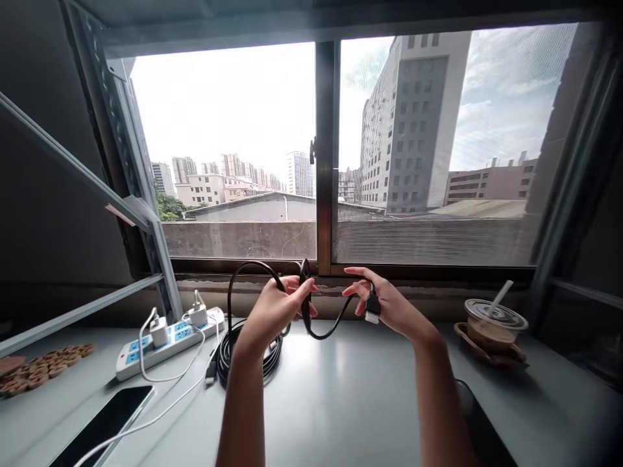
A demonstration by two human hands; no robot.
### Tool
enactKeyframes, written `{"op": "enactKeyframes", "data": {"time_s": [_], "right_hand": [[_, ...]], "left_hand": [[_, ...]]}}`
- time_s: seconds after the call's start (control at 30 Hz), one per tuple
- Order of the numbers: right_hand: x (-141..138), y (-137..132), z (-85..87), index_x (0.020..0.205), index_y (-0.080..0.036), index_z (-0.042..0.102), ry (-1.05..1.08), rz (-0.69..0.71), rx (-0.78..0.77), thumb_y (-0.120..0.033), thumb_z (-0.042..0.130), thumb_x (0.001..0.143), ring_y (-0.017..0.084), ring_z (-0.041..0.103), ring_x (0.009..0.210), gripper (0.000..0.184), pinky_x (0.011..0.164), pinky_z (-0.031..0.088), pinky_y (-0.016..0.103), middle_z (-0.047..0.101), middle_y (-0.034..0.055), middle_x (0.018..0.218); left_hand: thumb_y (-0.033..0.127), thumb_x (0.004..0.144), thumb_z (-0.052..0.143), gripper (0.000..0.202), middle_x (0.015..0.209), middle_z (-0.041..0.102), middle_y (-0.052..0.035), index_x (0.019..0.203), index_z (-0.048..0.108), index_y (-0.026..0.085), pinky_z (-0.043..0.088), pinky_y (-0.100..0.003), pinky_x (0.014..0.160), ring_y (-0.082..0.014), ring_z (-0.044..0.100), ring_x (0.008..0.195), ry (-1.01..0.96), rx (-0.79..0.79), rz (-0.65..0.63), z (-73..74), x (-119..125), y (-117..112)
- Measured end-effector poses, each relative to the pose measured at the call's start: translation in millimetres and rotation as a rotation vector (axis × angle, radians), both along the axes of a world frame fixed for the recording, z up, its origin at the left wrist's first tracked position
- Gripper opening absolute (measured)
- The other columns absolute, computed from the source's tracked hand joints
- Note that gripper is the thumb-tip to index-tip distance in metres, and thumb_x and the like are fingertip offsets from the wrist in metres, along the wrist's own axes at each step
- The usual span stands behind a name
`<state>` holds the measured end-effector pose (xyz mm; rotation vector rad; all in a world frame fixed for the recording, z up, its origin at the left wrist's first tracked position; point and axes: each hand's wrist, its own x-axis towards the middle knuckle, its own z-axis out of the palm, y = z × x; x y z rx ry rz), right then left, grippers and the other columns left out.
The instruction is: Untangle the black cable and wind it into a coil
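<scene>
A black HDMI cable [321, 336] hangs between my two hands above the table. My left hand [280, 305] is closed on it, thumb against fingers, with a small loop standing up at the fingertips. My right hand [382, 301] holds the cable's end part, its index finger stretched out and the other fingers partly bent. The black plug [372, 306] with its silver tip hangs down against this hand. Behind and below my left wrist, the rest of the cable lies in a coil [224, 363] on the table, partly hidden by the forearm. Another plug [211, 373] lies at the coil's left side.
A white power strip [170, 342] with two chargers and white cords stands left. In front of it lies a phone [104, 421]. A lidded cup with a straw [494, 324] sits on a brown holder at right, near a dark flat object [481, 428]. A window is behind.
</scene>
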<state>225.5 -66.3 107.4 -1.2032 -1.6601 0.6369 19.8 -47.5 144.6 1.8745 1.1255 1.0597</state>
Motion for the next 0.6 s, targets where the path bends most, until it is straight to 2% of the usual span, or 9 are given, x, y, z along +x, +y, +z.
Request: {"op": "enactKeyframes", "data": {"time_s": [0.1, 0.17, 0.27, 0.33, 0.37, 0.43, 0.5, 0.6], "right_hand": [[9, -6, -5.3, 0.129, -0.024, 0.044, -0.087, 0.053, -0.263, -0.02, 0.046, 0.083, 0.013, 0.06, 0.077, 0.045, 0.051, 0.045, 0.019, 0.058, 0.0091, 0.115], [12, -7, -8.3, 0.128, -0.022, 0.046, -0.17, 0.121, -0.411, -0.014, 0.051, 0.078, 0.012, 0.06, 0.079, 0.051, 0.056, 0.047, 0.02, 0.057, 0.0097, 0.118], [16, 1, -13.2, 0.126, -0.019, 0.049, -0.228, 0.374, -0.543, -0.014, 0.059, 0.073, 0.013, 0.06, 0.081, 0.053, 0.061, 0.047, 0.02, 0.061, 0.0089, 0.111], [17, 10, -16.9, 0.124, -0.02, 0.05, -0.18, 0.443, -0.547, -0.018, 0.056, 0.078, 0.014, 0.061, 0.085, 0.047, 0.063, 0.047, 0.02, 0.064, 0.0071, 0.105], [17, 15, -18.6, 0.124, -0.021, 0.05, -0.148, 0.402, -0.538, -0.022, 0.053, 0.081, 0.013, 0.061, 0.086, 0.043, 0.064, 0.047, 0.02, 0.064, 0.0067, 0.103], [12, 24, -21.3, 0.127, -0.021, 0.046, -0.103, 0.228, -0.512, -0.03, 0.045, 0.088, 0.014, 0.061, 0.085, 0.04, 0.067, 0.049, 0.023, 0.063, 0.008, 0.102], [3, 29, -22.2, 0.13, -0.02, 0.043, -0.117, 0.085, -0.476, -0.043, 0.038, 0.092, 0.016, 0.06, 0.089, 0.045, 0.072, 0.05, 0.027, 0.061, 0.0107, 0.109], [-15, 31, -20.8, 0.126, -0.021, 0.049, -0.19, 0.067, -0.382, -0.059, 0.032, 0.088, 0.022, 0.055, 0.104, 0.056, 0.085, 0.047, 0.035, 0.054, 0.0106, 0.124]], "left_hand": [[0.043, 0.077, 0.055, 0.028, 0.058, 0.068, -0.0036, 0.078, 0.063, 0.017, 0.041, -0.022, 0.05, -0.0173, 0.063, 0.058, 0.022, -0.002, 0.159, -9.7, -4, 23], [0.044, 0.076, 0.056, 0.029, 0.06, 0.068, -0.0039, 0.08, 0.064, 0.016, 0.041, -0.023, 0.051, -0.0174, 0.063, 0.056, 0.017, 0.016, 0.195, -12.6, -9, 33], [0.044, 0.075, 0.058, 0.033, 0.061, 0.067, -0.0042, 0.084, 0.066, 0.014, 0.043, -0.024, 0.053, -0.016, 0.061, 0.055, -0.073, 0.04, 0.131, -9.7, -18, 36], [0.043, 0.077, 0.058, 0.032, 0.056, 0.062, -0.0014, 0.084, 0.067, 0.014, 0.042, -0.024, 0.053, -0.0131, 0.057, 0.052, -0.196, 0.077, 0.062, -4.9, -21, 31], [0.043, 0.078, 0.057, 0.031, 0.053, 0.057, 0.0006, 0.084, 0.067, 0.014, 0.042, -0.023, 0.052, -0.0113, 0.054, 0.049, -0.26, 0.094, 0.026, -2.5, -20, 28], [0.042, 0.08, 0.055, 0.029, 0.049, 0.049, 0.0036, 0.083, 0.066, 0.015, 0.039, -0.021, 0.049, -0.0085, 0.047, 0.045, -0.357, 0.119, -0.045, 0.9, -16, 21], [0.041, 0.082, 0.054, 0.027, 0.049, 0.045, 0.0045, 0.081, 0.065, 0.016, 0.036, -0.02, 0.048, -0.0075, 0.043, 0.044, -0.392, 0.138, -0.115, 2.2, -8, 15], [0.041, 0.085, 0.051, 0.027, 0.05, 0.046, 0.0041, 0.077, 0.06, 0.017, 0.036, -0.02, 0.049, -0.0078, 0.043, 0.047, -0.356, 0.151, -0.181, 1.2, 5, 8]]}}
